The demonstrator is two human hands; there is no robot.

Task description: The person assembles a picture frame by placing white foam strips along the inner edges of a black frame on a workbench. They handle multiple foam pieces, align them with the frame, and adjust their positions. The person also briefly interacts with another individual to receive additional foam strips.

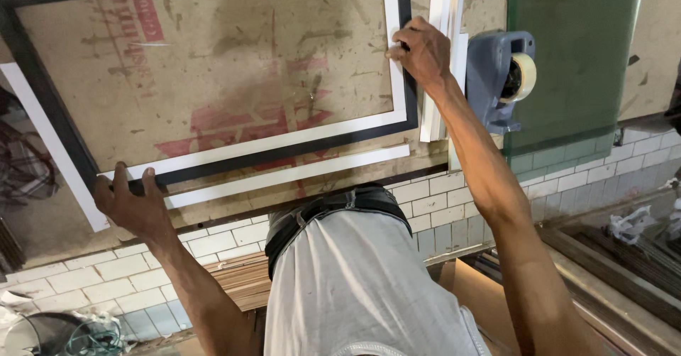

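I look down over my own chest at a worn brown table (234,79) whose near edge runs across the middle of the view. A large black frame (284,154) with a white inner border lies flat on it, showing bare table through its open centre.

My left hand (131,203) grips the frame at its near left corner, fingers (120,178) curled up over the black edge and closed on it. My right hand (422,51) rests on the frame's right side, near the far end, fingers bent and pressing down on the white border and black edge; I cannot tell for sure whether they pinch the edge or only press on it.

A loose white strip (284,177) lies along the table edge just beside the frame's near side, between the frame and my body. Another white strip (50,146) runs along the frame's left side.

Just right of my right hand, a stack of white strips (443,22) lies on the table, touching or nearly touching my knuckles. Beyond it stands a grey tape dispenser (500,79) with a roll of pale tape, and right of that a sheet of green glass (574,58) overhangs the table edge.

Below the table are white wall tiles (92,271).
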